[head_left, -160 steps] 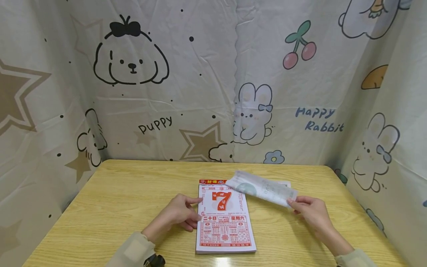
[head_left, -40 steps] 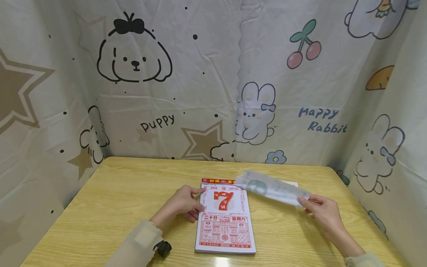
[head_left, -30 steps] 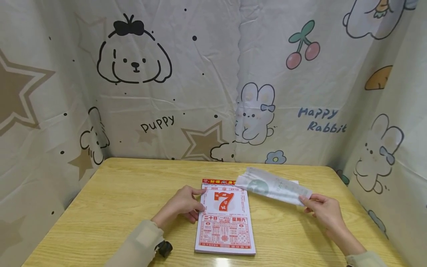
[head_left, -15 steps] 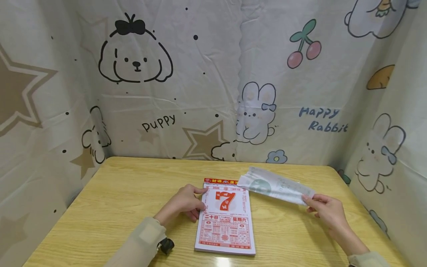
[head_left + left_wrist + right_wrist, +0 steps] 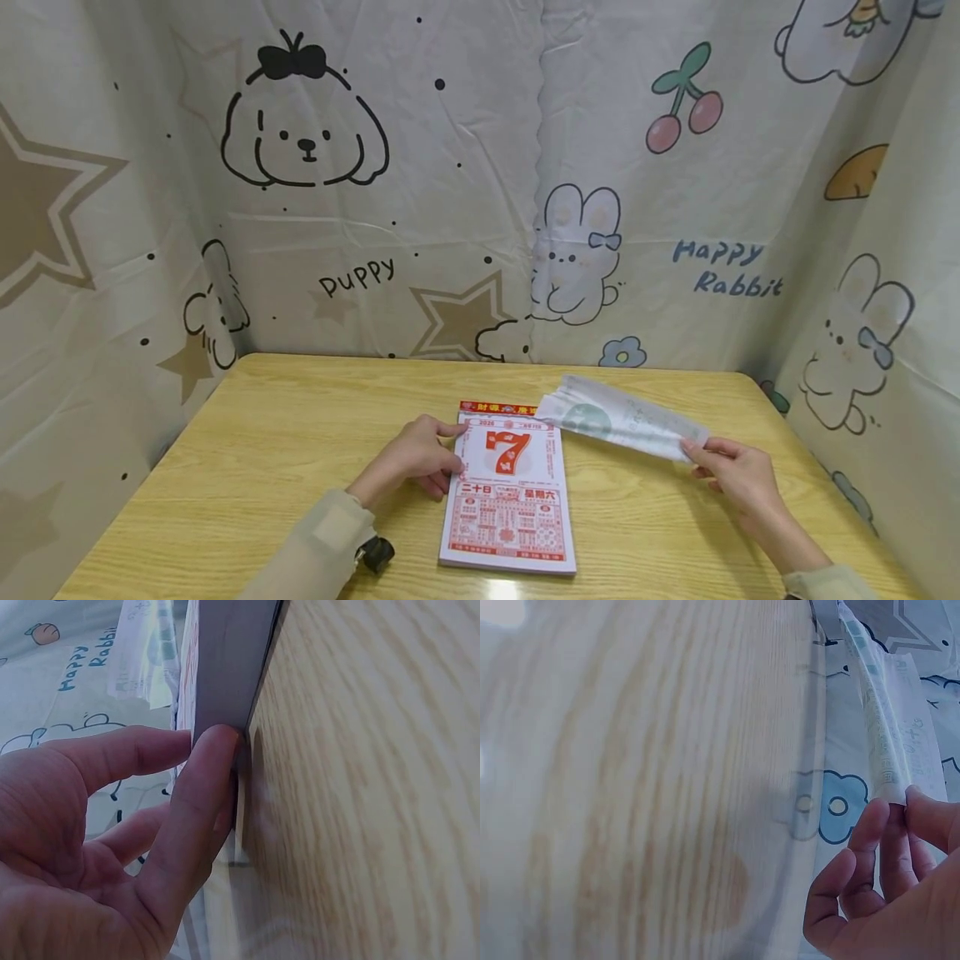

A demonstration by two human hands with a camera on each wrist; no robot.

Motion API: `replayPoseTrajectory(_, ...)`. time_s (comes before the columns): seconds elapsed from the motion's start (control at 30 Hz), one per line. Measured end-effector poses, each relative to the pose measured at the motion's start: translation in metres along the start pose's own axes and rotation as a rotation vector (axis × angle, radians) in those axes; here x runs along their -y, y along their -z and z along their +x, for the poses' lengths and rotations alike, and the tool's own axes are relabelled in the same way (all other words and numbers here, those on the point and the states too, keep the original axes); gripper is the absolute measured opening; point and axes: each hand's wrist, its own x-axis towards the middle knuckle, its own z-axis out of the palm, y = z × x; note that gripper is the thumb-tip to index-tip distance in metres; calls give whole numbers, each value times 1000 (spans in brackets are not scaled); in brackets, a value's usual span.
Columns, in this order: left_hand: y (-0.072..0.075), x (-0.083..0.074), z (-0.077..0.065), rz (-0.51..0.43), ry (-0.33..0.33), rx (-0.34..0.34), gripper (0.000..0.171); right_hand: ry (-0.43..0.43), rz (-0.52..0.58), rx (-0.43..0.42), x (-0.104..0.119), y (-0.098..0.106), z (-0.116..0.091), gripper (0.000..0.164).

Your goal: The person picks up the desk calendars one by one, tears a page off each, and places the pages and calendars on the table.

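Note:
A thick tear-off calendar (image 5: pixel 506 500) with a large red 7 and a red header strip lies flat on the table. My left hand (image 5: pixel 420 458) holds its left edge near the top; in the left wrist view, fingertips (image 5: pixel 217 742) meet the side of the page block (image 5: pixel 232 667). My right hand (image 5: pixel 738 475) pinches the right end of a thin white page (image 5: pixel 622 417), whose printing shows faintly through. That page is raised and folded over, its left end overlapping the calendar's upper right corner. In the right wrist view, thumb and fingers grip the page (image 5: pixel 889 727) at its lower end.
The wood-grain table (image 5: pixel 315 433) is enclosed by a cream curtain (image 5: pixel 450 167) printed with a puppy, rabbits, cherries and stars at the back and sides. A black object (image 5: pixel 375 554) sits at the left sleeve cuff.
Over these seconds, my right hand and the pinched page have shifted to the right, baring more of the red header strip. My left hand has moved slightly up the calendar's edge.

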Motion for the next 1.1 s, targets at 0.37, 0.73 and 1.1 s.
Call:
replayPoseTrajectory(0.37, 1, -1, 1, 16, 23, -12, 67, 44, -22, -65, 1, -3, -3, 50)
replayPoseTrajectory(0.73, 2, -1, 0, 8, 22, -8, 68, 45, -19, -78, 0, -2, -1, 48)
replayPoseTrajectory(1.1, 0, -1, 0, 18, 14, -6, 67, 44, 4, -74, 1, 1, 0, 43)
